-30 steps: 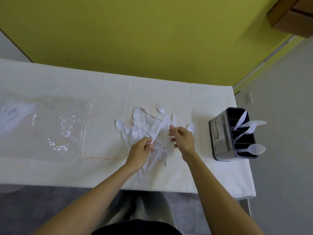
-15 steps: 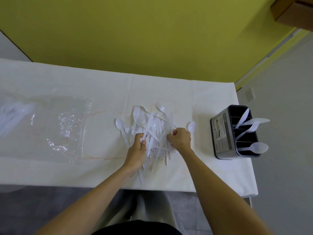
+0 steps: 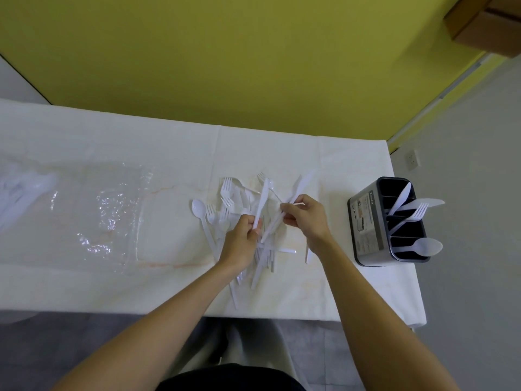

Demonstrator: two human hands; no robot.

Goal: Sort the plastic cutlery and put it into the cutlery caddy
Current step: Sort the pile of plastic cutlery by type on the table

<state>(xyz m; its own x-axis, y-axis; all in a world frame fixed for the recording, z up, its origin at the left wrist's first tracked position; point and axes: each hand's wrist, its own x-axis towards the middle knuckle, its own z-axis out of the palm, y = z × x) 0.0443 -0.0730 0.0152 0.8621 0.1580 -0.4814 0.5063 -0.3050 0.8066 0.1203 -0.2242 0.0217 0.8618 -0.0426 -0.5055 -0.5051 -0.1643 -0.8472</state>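
Observation:
A loose pile of white plastic cutlery [image 3: 225, 204] lies in the middle of the white table [image 3: 112, 142]: forks, a spoon at its left edge, knives. My left hand [image 3: 242, 238] is over the pile's near part and grips one white knife [image 3: 262, 200] that points up and away. My right hand [image 3: 306, 218] pinches another white knife [image 3: 298, 187], lifted and slanted toward the far right. The dark cutlery caddy [image 3: 366, 221] stands at the table's right end with two knives, a fork and a spoon in its compartments.
A crumpled clear plastic bag [image 3: 112, 213] lies on the left half of the table, with more white cutlery in plastic at the far left edge [image 3: 19, 193]. A yellow wall runs behind the table. Grey floor lies right of the caddy.
Both hands have come up off the pile, each with a knife. The right hand moved right and lifted its knife clear, and the pile looks thinner and more spread.

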